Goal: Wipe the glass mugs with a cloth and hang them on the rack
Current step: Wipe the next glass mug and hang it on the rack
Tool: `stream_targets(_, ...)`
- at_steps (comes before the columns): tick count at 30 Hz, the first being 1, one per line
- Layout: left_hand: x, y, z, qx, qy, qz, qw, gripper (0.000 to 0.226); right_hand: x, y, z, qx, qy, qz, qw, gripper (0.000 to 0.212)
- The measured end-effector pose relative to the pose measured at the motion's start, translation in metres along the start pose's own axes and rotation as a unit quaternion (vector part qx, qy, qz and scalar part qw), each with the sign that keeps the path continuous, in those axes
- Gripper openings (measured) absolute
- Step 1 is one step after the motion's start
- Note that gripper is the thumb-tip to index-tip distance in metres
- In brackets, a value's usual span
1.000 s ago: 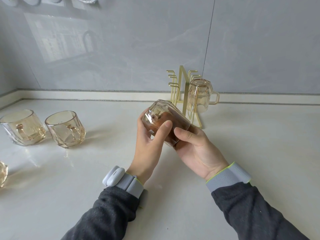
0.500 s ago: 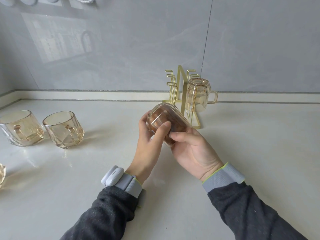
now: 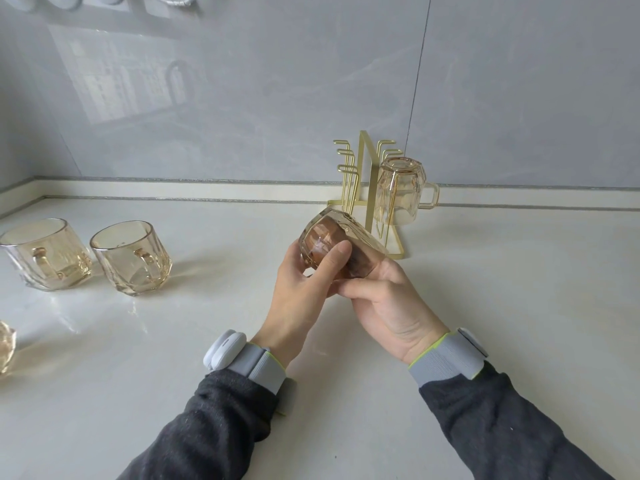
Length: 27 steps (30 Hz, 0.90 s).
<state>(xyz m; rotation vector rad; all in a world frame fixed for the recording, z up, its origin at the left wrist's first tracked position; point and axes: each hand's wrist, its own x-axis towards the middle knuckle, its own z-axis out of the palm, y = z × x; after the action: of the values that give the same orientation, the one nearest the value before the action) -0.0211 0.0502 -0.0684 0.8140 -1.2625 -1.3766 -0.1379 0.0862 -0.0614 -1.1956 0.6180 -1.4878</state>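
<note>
Fingers [image 3: 333, 262] of left hand [image 3: 304, 292] and right hand [image 3: 391, 306] still grip the mug [image 3: 332, 230], barely shifted, rack [image 3: 367, 174] at 1 o'clock; I judge hanging pending.

An amber glass mug [image 3: 341, 249] is held tilted, base up, near the gold rack [image 3: 366, 174], where a second mug [image 3: 401, 194] hangs upside down; a third mug [image 3: 46, 256] and a fourth mug [image 3: 131, 259] stand upright at left.

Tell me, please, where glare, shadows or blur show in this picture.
Head view: the wall mirrors a bright window; the counter shines, with amber light patches by the standing mugs; the held mug, left hand and right hand look sharp.
</note>
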Motion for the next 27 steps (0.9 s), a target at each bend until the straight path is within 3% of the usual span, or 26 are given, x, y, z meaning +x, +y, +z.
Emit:
stream_targets(4,-0.001,0.002,-0.001,-0.003,-0.015,0.015,1.000,0.047,-0.001,-0.006,0.000,0.034,-0.040,0.006,0.999,0.055)
stream_targets(8,-0.003,0.006,0.000,-0.018,-0.034,0.025,0.999,0.052,-0.003,-0.011,0.000,0.114,-0.054,0.022,0.992,0.056)
stream_targets(12,-0.003,0.008,0.000,-0.030,-0.052,0.018,0.998,0.030,-0.003,-0.016,0.000,0.172,-0.066,0.025,0.983,0.060)
stream_targets(14,-0.003,0.008,0.000,-0.035,-0.057,0.016,0.998,0.032,-0.003,-0.016,0.000,0.187,-0.081,0.024,0.979,0.065)
stream_targets(18,-0.002,0.008,0.000,-0.047,-0.050,0.017,0.998,0.051,-0.003,-0.016,0.000,0.192,-0.080,0.028,0.978,0.057)
stream_targets(22,-0.003,0.007,0.000,-0.048,-0.042,0.016,0.998,0.054,-0.002,-0.015,-0.001,0.186,-0.074,0.024,0.979,0.054)
stream_targets(27,-0.003,0.006,0.000,-0.048,-0.020,0.024,0.998,0.055,-0.001,-0.012,-0.005,0.219,-0.069,0.033,0.973,0.070)
